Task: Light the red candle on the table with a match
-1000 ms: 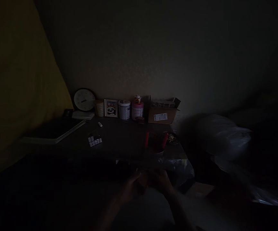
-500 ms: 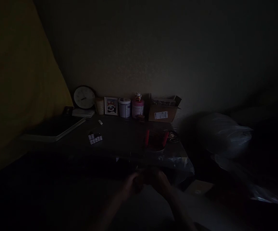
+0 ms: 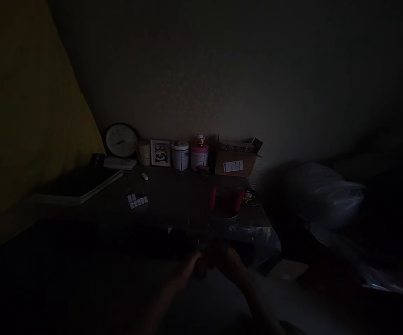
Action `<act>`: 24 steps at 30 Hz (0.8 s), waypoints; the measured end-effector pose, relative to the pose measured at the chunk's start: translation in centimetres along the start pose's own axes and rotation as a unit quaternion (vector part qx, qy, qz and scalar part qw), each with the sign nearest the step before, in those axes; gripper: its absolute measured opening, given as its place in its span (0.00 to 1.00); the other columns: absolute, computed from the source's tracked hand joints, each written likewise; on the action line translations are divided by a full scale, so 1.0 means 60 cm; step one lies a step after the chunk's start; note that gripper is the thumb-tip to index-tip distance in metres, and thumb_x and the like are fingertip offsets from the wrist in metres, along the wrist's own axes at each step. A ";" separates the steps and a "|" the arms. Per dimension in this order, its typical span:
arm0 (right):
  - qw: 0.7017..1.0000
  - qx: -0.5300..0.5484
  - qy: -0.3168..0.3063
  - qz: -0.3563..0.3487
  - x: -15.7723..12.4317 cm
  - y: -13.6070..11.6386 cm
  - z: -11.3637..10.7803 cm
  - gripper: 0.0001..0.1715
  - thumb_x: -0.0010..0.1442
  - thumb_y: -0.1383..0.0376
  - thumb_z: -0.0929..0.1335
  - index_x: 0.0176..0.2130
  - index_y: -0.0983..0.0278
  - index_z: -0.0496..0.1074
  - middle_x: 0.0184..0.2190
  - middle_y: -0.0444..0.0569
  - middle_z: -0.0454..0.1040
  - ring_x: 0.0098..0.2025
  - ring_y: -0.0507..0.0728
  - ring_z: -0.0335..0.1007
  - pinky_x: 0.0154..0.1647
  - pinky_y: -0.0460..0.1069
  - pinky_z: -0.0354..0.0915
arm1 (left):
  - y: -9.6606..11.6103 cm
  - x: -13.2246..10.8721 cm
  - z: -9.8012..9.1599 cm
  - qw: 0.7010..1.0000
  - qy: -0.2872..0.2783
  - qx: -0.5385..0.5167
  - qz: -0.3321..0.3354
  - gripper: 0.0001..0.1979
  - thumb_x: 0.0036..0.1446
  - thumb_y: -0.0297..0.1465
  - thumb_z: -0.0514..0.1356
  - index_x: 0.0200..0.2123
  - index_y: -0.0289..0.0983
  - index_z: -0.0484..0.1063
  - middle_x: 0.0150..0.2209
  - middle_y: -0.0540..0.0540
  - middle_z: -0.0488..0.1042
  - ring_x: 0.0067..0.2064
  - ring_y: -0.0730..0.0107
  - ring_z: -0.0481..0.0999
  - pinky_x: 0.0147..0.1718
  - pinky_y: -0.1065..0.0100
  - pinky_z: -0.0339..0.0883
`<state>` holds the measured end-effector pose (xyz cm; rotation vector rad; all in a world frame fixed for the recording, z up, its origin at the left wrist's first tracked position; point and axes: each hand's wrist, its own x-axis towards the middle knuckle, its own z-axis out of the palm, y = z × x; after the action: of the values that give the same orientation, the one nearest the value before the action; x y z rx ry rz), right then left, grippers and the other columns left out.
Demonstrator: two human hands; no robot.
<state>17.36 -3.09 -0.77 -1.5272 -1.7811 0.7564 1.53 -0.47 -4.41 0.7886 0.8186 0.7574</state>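
The light is very dim. My left hand point(image 3: 190, 266) and my right hand point(image 3: 231, 264) are close together in front of the table's near edge, lower middle of the view. Both bend inward with the fingers curled, and the fingertips are lost in shadow. Whatever lies between them, if anything, is too dark to make out. Just beyond the hands, on the table point(image 3: 173, 190), stands a red-sided holder point(image 3: 225, 209). A dish of small light sticks point(image 3: 249, 197) is beside it.
A white-squared object point(image 3: 137, 200) and a small white piece point(image 3: 145, 177) lie on the table. Along the wall stand a round clock point(image 3: 120, 140), a panda picture point(image 3: 161, 153), two tubs point(image 3: 181, 156) and an open cardboard box point(image 3: 234, 164). Plastic bags point(image 3: 323, 195) are at right.
The view has shifted very slightly. Both hands stay together in nearly the same place, with only a small movement of the fingers. Nothing on the table has moved.
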 end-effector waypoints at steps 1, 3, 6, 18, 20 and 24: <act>1.000 0.017 0.010 0.011 0.002 0.006 0.001 0.11 0.50 0.67 0.65 0.22 0.62 0.75 0.21 0.45 0.76 0.24 0.52 0.70 0.25 0.44 0.59 | -0.004 0.006 -0.002 1.000 0.003 -0.005 0.008 0.14 0.45 0.40 0.60 0.29 0.36 0.76 0.20 0.49 0.73 0.25 0.69 0.70 0.25 0.70 0.57; 0.997 0.051 0.035 0.036 0.005 0.020 0.000 0.10 0.50 0.63 0.67 0.23 0.63 0.76 0.22 0.46 0.76 0.26 0.54 0.71 0.24 0.44 0.60 | -0.010 0.018 -0.006 0.999 0.007 -0.020 0.024 0.14 0.45 0.38 0.60 0.34 0.36 0.76 0.19 0.50 0.72 0.23 0.70 0.69 0.23 0.70 0.56; 0.989 0.104 0.080 0.068 0.011 0.038 -0.005 0.15 0.50 0.56 0.67 0.27 0.65 0.76 0.25 0.50 0.77 0.28 0.57 0.71 0.24 0.46 0.62 | -0.015 0.031 -0.010 0.998 0.001 -0.042 0.042 0.17 0.45 0.35 0.58 0.40 0.37 0.75 0.21 0.49 0.74 0.24 0.69 0.70 0.24 0.69 0.57; 0.934 0.310 0.104 0.144 0.010 0.014 -0.010 0.23 0.41 0.50 0.72 0.27 0.67 0.77 0.22 0.48 0.75 0.26 0.56 0.70 0.26 0.48 0.64 | -0.001 0.029 -0.012 0.987 -0.022 -0.132 0.093 0.19 0.47 0.30 0.56 0.44 0.37 0.74 0.38 0.44 0.77 0.38 0.64 0.74 0.32 0.70 0.62; 0.930 0.316 0.109 0.156 0.010 0.012 -0.010 0.23 0.41 0.50 0.72 0.27 0.68 0.76 0.21 0.48 0.75 0.25 0.56 0.70 0.24 0.47 0.63 | 0.002 0.027 -0.011 0.987 -0.019 -0.132 0.092 0.19 0.47 0.30 0.56 0.44 0.37 0.74 0.38 0.44 0.77 0.37 0.64 0.74 0.31 0.70 0.62; 0.929 0.316 0.114 0.154 0.007 0.016 -0.010 0.24 0.41 0.49 0.72 0.29 0.67 0.76 0.22 0.47 0.75 0.25 0.56 0.70 0.24 0.47 0.64 | 0.012 0.018 -0.003 0.986 -0.007 -0.138 0.090 0.18 0.47 0.31 0.56 0.43 0.37 0.74 0.36 0.45 0.77 0.33 0.66 0.74 0.26 0.70 0.61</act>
<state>18.39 -2.51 -1.10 -1.3789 -0.9900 1.1213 1.67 0.83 -4.26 0.6224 0.6176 1.0009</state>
